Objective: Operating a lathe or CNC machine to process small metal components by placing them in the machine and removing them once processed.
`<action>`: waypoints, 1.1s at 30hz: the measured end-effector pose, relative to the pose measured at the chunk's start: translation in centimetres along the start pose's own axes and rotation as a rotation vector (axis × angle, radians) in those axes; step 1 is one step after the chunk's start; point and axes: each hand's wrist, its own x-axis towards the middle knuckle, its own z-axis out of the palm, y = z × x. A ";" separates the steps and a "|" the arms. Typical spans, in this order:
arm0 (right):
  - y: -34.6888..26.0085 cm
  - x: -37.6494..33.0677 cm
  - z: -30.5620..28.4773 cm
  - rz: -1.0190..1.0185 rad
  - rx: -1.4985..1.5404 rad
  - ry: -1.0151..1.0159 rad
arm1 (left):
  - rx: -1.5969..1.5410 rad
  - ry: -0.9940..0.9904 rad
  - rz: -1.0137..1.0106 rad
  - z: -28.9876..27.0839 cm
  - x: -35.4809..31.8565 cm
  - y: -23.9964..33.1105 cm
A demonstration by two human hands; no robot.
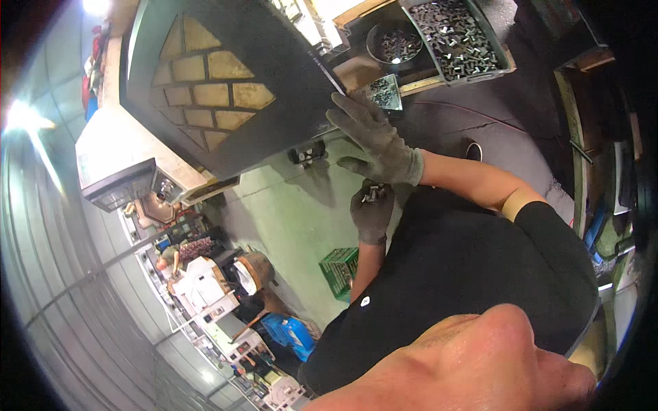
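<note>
Several small metal pieces (373, 194) lie in my left hand (372, 214), which wears a dark grey glove and has its fingers curled round them. Just above it, my right hand (380, 140), in a grey glove, is open with its fingers stretched out. Its fingertips are at the edge of a large dark machine door (288, 130), apparently touching it. A window (212, 75) with a dark grid over pale panes is set in this door. The inner side of my right palm is hidden.
A grey tray (504, 68) heaped with small metal pieces stands at the upper right, beside a round bowl (371, 48) with more pieces. Below them is a small glassy plate (391, 92). A green crate (329, 264) and a blue container (299, 339) stand on the floor; other machines (205, 284) are lower left.
</note>
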 end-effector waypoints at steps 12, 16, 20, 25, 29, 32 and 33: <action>0.5 1.7 8.2 0.024 -0.441 0.269 | -0.703 -0.117 -0.145 -11.5 1.9 4.7; -0.7 2.5 11.3 0.047 -0.635 0.308 | -0.478 -0.202 -0.197 -15.8 4.8 7.4; -1.3 3.2 14.9 0.014 -0.702 0.304 | -0.652 -0.141 -0.373 -19.7 7.1 9.6; -1.6 4.3 20.2 -0.058 -0.724 0.311 | -0.361 -0.154 -0.272 -22.6 5.6 12.2; -2.2 5.3 24.3 -0.098 -0.687 0.215 | -0.394 -0.233 -0.241 -25.8 5.0 12.6; -2.6 6.2 27.3 -0.128 -0.644 0.173 | -0.416 -0.220 -0.101 -27.8 3.9 11.9; -2.8 6.3 28.3 -0.134 -0.627 0.167 | -0.425 -0.211 -0.092 -28.4 3.5 11.7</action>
